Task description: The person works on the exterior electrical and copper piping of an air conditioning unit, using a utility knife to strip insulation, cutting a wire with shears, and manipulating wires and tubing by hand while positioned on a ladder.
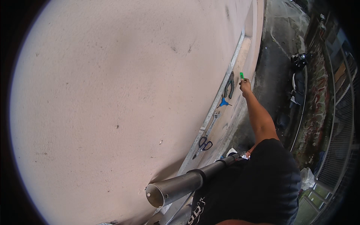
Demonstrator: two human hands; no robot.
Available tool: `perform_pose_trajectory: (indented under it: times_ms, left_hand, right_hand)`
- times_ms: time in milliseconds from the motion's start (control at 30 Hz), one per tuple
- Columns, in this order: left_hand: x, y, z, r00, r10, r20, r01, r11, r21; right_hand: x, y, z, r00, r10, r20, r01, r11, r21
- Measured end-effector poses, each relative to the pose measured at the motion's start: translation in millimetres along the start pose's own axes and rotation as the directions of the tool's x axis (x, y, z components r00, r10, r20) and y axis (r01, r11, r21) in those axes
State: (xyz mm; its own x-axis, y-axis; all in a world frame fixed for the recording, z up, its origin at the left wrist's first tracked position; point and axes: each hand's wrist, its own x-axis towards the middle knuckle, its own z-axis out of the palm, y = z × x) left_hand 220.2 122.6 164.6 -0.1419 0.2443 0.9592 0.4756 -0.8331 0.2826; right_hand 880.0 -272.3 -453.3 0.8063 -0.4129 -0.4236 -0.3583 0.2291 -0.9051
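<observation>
A small green tool (242, 75) is being gripped in the right hand (245, 86), with the fingers closed around its near end and its far end being left exposed, pointing away from the body. It is being held at the far end of a row of tools on the narrow ledge (245, 50), just beside the pliers (231, 78); whether the ledge is being touched by it cannot be told. Nearer the body, a blue three-armed tool (224, 102), an adjustable wrench (213, 120) and a pair of scissors (203, 145) are being supported in line along the metal strip (232, 62). The left hand is not being shown, so the state of its fingers cannot be told. Since the arm is being stretched far out, the grip is probably best being kept firm and the wrist steady. Care seems to be called for on the open side, where the street (278, 67) is being overlooked: the green tool should preferably be kept inward, toward the strip, and clear of the pliers, so that nothing is being nudged over the edge.
</observation>
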Motion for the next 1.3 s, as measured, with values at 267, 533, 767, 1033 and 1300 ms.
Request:
perform_pose_trajectory:
  times_ms: [267, 533, 767, 1033, 1300]
  left_hand:
    - [-18, 5, 2, 0.999, -0.036, -0.013, 0.036, 0.997, 0.063]
    - [-33, 17, 5, 0.999, -0.038, 0.033, 0.034, 0.994, 0.107]
    - [-43, 11, 19, 0.997, -0.044, 0.066, 0.035, 0.99, 0.134]
    - [-73, 21, -89, 0.983, -0.156, 0.092, 0.113, 0.925, 0.362]
    - [-120, 46, -44, 0.978, -0.196, 0.064, 0.186, 0.972, 0.143]
  right_hand:
    - [74, -22, 40, 0.952, -0.281, -0.124, 0.145, 0.767, -0.624]
    - [90, -17, 36, 0.902, -0.422, 0.089, 0.351, 0.6, -0.719]
    - [86, -9, 31, 0.849, -0.509, 0.141, 0.502, 0.691, -0.52]
    - [-23, -66, 56, 0.612, -0.79, -0.048, 0.749, 0.597, -0.286]
    - [-300, -279, 16, -0.092, -0.984, 0.152, 0.44, 0.097, 0.893]
